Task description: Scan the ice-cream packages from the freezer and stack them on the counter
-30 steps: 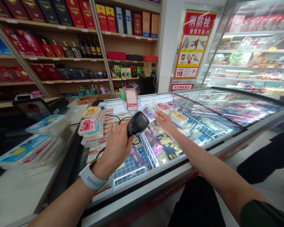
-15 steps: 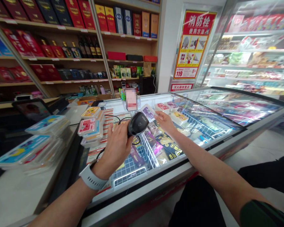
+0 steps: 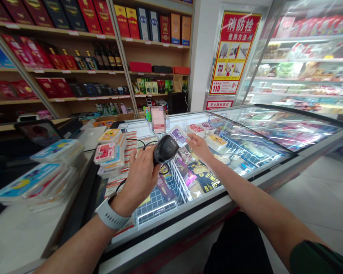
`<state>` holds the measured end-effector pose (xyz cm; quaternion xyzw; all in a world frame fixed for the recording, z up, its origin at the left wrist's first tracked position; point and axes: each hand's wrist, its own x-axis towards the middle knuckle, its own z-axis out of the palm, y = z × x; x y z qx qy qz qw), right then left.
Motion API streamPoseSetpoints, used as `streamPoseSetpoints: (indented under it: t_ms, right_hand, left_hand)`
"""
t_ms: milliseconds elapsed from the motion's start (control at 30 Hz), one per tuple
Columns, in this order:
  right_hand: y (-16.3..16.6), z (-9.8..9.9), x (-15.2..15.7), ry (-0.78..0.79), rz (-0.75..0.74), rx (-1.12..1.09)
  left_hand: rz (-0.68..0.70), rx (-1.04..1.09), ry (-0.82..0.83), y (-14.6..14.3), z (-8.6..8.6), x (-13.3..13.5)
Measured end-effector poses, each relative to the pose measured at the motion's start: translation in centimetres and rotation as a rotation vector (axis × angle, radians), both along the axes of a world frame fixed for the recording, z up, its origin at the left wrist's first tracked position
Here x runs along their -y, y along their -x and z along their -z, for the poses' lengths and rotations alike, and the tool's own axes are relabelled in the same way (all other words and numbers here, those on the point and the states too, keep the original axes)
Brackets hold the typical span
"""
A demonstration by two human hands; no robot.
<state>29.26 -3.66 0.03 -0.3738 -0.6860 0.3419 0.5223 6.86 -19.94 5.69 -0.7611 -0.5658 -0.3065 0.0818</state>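
Observation:
My left hand (image 3: 143, 169), with a pale watch on its wrist, is wrapped round a black barcode scanner (image 3: 166, 147). The scanner's head points toward a flat clear pack with a purple label (image 3: 178, 136). By its right edge my right hand (image 3: 199, 146) pinches that pack, above the glass top of the chest freezer. Just behind it, on the glass, lie packs with red and purple labels (image 3: 195, 130) and a pack with a yellow label (image 3: 216, 142). Left of my left hand stands a stack of similar packs (image 3: 108, 152).
More packs with blue labels (image 3: 40, 179) are piled on the counter at the left. A phone (image 3: 159, 120) stands upright at the freezer's far edge. Beneath the glass (image 3: 157, 217) sit wire baskets with bagged goods. A black cable (image 3: 135, 140) runs behind my left hand.
Both hands, the scanner and the pack stay almost where they were. A dark-clothed leg at the right edge has gone out of view.

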Motion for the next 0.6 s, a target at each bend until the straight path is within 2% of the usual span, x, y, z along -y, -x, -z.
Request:
streamPoseSetpoints:
  t_ms: [367, 500, 600]
  right_hand:
    - [-0.3, -1.1, 0.6, -0.055, 0.065, 0.042]
    - [-1.3, -2.4, 1.5, -0.182, 0.206, 0.089]
    - [-2.8, -3.4, 2.2, -0.311, 0.372, 0.228]
  left_hand:
    - [0.012, 0.001, 0.025, 0.0, 0.5, -0.2]
    - [0.01, -0.014, 0.033, 0.0, 0.5, -0.1]
    - [0.005, -0.011, 0.036, 0.0, 0.5, -0.1]
